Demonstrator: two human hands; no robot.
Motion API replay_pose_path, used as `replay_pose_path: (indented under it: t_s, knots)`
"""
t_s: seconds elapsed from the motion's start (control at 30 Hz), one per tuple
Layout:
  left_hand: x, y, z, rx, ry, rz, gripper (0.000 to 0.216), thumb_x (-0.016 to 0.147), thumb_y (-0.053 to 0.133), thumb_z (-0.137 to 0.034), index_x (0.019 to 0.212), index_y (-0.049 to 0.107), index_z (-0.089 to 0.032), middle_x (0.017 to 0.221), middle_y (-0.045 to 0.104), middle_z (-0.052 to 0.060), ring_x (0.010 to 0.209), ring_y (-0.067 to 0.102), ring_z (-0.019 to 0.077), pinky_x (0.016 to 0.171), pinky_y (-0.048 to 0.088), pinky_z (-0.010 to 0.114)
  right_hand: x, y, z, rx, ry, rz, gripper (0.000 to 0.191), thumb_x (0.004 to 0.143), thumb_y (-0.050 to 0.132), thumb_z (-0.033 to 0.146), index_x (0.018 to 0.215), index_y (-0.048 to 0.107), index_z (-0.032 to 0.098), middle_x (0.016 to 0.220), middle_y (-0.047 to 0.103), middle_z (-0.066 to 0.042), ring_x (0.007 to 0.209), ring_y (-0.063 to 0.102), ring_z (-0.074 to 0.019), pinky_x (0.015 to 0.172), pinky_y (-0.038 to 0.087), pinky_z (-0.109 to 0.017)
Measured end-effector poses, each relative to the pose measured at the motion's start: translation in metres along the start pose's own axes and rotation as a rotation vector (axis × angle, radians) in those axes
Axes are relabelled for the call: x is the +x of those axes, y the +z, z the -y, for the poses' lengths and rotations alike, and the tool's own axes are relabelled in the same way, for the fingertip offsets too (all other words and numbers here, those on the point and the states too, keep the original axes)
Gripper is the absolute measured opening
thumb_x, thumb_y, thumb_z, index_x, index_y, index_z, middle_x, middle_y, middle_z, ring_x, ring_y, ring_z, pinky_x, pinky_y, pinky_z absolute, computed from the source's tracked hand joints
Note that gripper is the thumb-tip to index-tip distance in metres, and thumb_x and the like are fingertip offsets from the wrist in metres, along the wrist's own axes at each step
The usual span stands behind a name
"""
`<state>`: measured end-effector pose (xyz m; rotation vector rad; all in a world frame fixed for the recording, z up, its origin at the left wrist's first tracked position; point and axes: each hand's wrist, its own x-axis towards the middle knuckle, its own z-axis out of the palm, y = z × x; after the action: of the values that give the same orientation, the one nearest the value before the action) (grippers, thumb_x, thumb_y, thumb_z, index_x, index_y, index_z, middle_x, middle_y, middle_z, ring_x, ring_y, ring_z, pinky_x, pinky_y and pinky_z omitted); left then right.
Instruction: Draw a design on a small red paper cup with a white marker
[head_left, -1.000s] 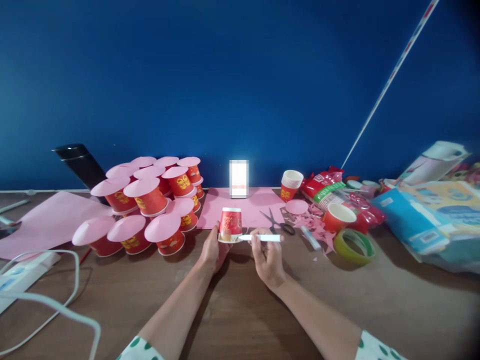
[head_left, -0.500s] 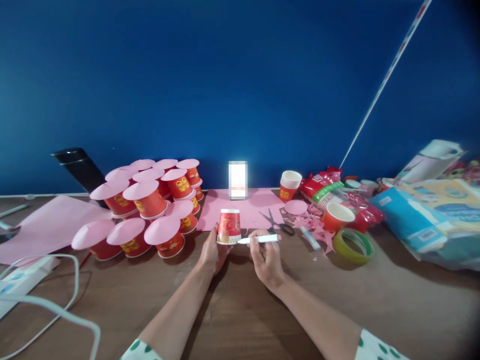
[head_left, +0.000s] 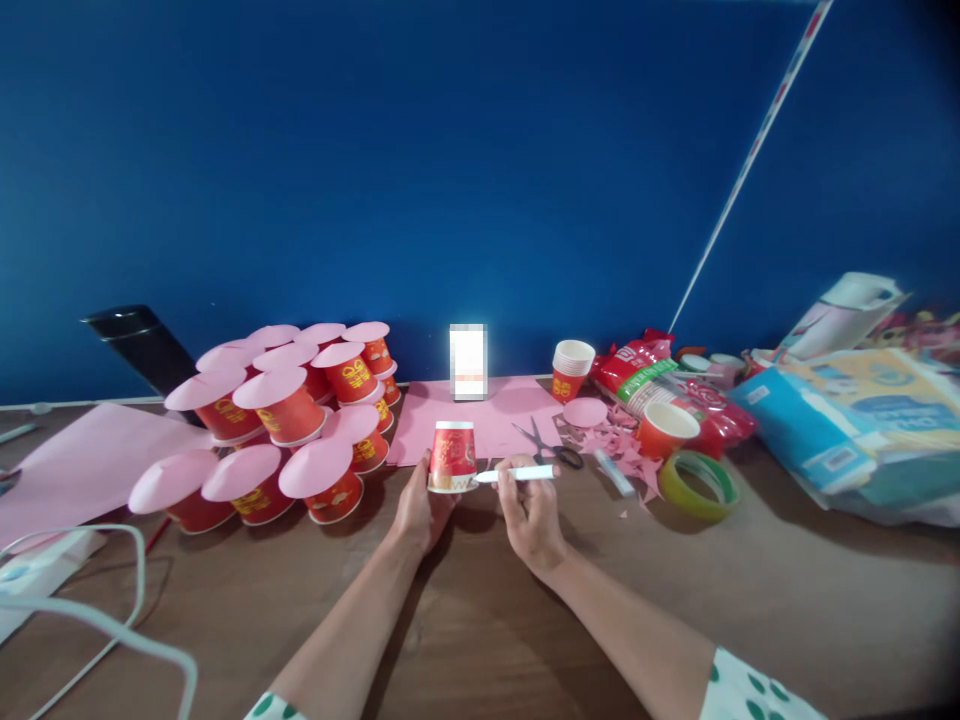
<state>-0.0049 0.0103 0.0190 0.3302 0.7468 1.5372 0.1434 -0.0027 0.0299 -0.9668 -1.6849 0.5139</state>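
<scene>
You are gripping a red paper cup (head_left: 453, 455) in your left hand (head_left: 420, 507), its narrow end up and its wide rim down, and your fingers are wrapping its left side and underside. Your right hand (head_left: 534, 525) is clasping a white marker (head_left: 529, 473), pointing its tip leftward at the lower edge of the cup; whether the tip is touching, you cannot tell from here. A zigzag line is running along the pale band near the rim. The cup is sitting between your hands, just in front of the pink paper (head_left: 420, 425) on the desk (head_left: 465, 640).

To your left, red cups with pink disc tops (head_left: 315, 467) are standing in a stacked cluster. To your right, scissors (head_left: 541, 443) are lying partly over the paper, and pink scraps (head_left: 622, 445) are spreading near an upright cup (head_left: 651, 437) and a roll of green tape (head_left: 679, 495).
</scene>
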Motion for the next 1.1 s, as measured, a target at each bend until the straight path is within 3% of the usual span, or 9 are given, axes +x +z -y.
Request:
replay_pose_path:
  t_s: [0.23, 0.57, 0.8, 1.1]
  knots:
    - [-0.0009, -0.0009, -0.0009, 0.011, -0.011, -0.055, 0.018, 0.075, 0.064, -0.030, 0.081, 0.059, -0.014, 0.067, 0.064, 0.001, 0.056, 0.060, 0.0132, 0.052, 0.045, 0.024, 0.0011, 0.0002, 0.0011, -0.012, -0.038, -0.008, 0.019, 0.092, 0.041, 0.023, 0.077, 0.051, 0.019, 0.063, 0.053, 0.000, 0.057, 0.051, -0.0136, 0.058, 0.041, -0.025]
    - [-0.0008, -0.0022, -0.0012, 0.044, -0.048, -0.003, 0.023, 0.081, 0.056, -0.036, 0.083, 0.061, -0.013, 0.068, 0.065, 0.004, 0.058, 0.061, 0.0161, 0.051, 0.044, 0.026, 0.0007, 0.0003, 0.0005, -0.028, -0.009, -0.014, 0.022, 0.092, 0.038, 0.025, 0.076, 0.051, 0.019, 0.067, 0.056, -0.002, 0.060, 0.052, -0.0144, 0.059, 0.041, -0.025]
    - [-0.0020, -0.0013, -0.0008, 0.050, -0.049, 0.039, 0.021, 0.085, 0.050, -0.029, 0.083, 0.061, -0.012, 0.070, 0.066, 0.006, 0.061, 0.063, 0.0179, 0.055, 0.048, 0.028, 0.0025, -0.0007, -0.0009, -0.050, -0.009, -0.047, 0.022, 0.093, 0.038, 0.025, 0.078, 0.052, 0.019, 0.068, 0.056, -0.002, 0.059, 0.051, -0.0137, 0.059, 0.040, -0.025]
    - [-0.0026, -0.0009, -0.0043, 0.034, -0.099, 0.013, 0.029, 0.089, 0.043, -0.031, 0.087, 0.063, -0.010, 0.075, 0.069, 0.009, 0.063, 0.065, 0.0191, 0.053, 0.050, 0.028, 0.0040, -0.0005, 0.0013, -0.045, -0.031, -0.022, 0.023, 0.092, 0.038, 0.025, 0.074, 0.051, 0.020, 0.065, 0.055, -0.001, 0.062, 0.053, -0.0149, 0.061, 0.040, -0.025]
